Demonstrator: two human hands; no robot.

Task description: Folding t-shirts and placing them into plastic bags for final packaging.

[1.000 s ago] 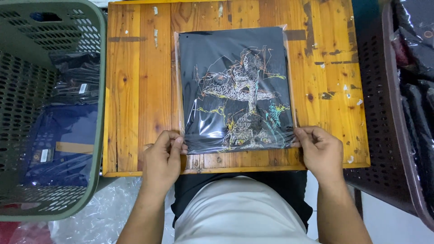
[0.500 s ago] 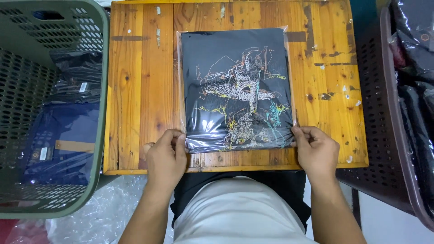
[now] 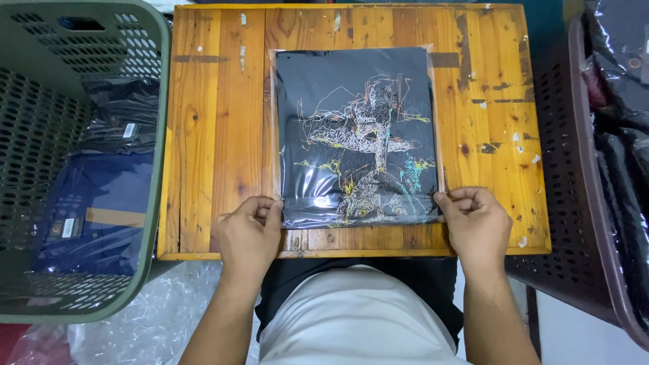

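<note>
- Basket (image 3: 40, 135), green and perforated, is seen at the far left beside the table; folded dark and navy garments in clear bags (image 3: 94, 209) are piled inside it.
- Crinkled clear plastic (image 3: 142, 324) is spotted on the floor below the basket's near corner.
- Wooden table (image 3: 216, 122), orange-brown with scuffs and bits of old tape, is set in the middle of the view.
- Left hand (image 3: 249, 233) is curled at the table's near edge, fingers bent in, with the lower left corner of the bag pinched between thumb and fingertips.
- Bagged black shirt (image 3: 355, 128) with a scribbly multicoloured print is laid flat on the table's centre, sealed in a clear sleeve, its near edge close to the table's front edge.
- Right hand (image 3: 476, 223) is loosely fisted too, and the lower right corner of the same bag is gripped by it.
- Dark brown basket (image 3: 574, 223) is seen at the far right, just beside the table, with black bagged clothing (image 3: 622, 81) stuffed in it.
</note>
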